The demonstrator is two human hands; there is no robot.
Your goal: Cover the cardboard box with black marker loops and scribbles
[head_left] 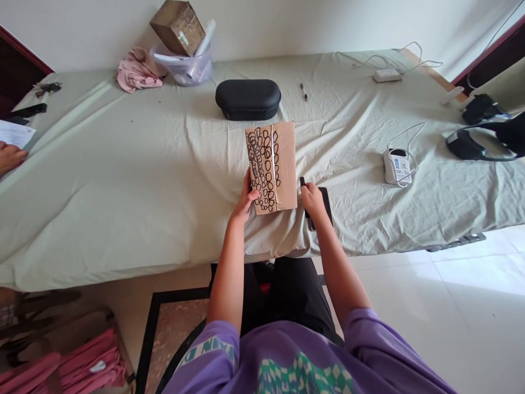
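A flat cardboard box (279, 164) covered with black drawn loops lies on the sheet-covered table (123, 186) near its front edge. My left hand (245, 201) grips the box's lower left edge, fingers curled on it. My right hand (312, 198) is closed around a black marker whose tip points up, just right of the box. A black phone (326, 203) lies under and beside that hand.
A black oval case (248, 98) sits behind the box, a pen (304, 91) to its right. A plastic tub with a brown box (184, 49) and pink cloth (137, 70) stand at the back. Chargers and cables (397, 164) lie right. Another person's hand (10, 157) rests at far left.
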